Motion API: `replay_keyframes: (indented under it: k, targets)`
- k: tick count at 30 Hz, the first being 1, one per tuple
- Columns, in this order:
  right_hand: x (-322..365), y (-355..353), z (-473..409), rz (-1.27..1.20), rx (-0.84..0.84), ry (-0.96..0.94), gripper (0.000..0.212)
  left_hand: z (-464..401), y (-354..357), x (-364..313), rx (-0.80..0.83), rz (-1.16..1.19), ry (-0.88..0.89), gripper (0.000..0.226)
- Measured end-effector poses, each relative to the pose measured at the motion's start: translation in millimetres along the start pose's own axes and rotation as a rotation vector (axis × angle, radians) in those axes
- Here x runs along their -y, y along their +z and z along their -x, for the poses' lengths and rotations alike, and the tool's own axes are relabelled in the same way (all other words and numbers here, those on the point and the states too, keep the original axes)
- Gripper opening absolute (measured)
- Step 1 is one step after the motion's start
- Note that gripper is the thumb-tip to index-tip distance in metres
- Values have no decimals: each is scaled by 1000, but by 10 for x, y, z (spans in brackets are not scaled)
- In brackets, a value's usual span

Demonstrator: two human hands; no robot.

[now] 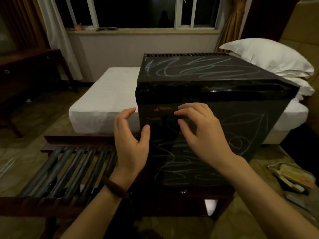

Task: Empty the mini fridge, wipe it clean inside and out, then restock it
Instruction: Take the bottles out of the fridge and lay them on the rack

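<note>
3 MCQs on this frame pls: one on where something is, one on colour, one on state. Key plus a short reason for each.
1. Where does the mini fridge stand?
A. on the bed
B. on a dark wooden stand
C. on the windowsill

2. What colour are the scribbles on the fridge?
A. pale, chalk-like
B. red
C. green

3. What state is the fridge door in?
A. wide open
B. taken off
C. closed

Key:
1 B: its base rests on the dark wooden stand, with the bed behind.
2 A: pale lines cross the black top and front.
3 C: the door sits flush; both hands, left and right, are at its front, holding nothing.
</note>
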State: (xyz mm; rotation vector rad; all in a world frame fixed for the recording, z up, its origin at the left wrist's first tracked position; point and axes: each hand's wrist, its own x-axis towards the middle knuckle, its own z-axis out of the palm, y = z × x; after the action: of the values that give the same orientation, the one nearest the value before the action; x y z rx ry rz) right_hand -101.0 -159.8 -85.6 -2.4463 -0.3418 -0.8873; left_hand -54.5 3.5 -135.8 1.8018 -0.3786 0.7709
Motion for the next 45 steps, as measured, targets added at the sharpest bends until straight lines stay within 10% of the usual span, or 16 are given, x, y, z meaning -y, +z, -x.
replay_keyframes:
  k: [15,37,45]
  targets:
    - [7,449,1063,42,299,292,46,760,51,566,287,15,-519,57]
    - [76,301,945,67,175,209,42,67,208,432,328,123,-502,58]
    - [553,150,1176,47,-263,50,46,868,-218,-71,321,-54,-261,49]
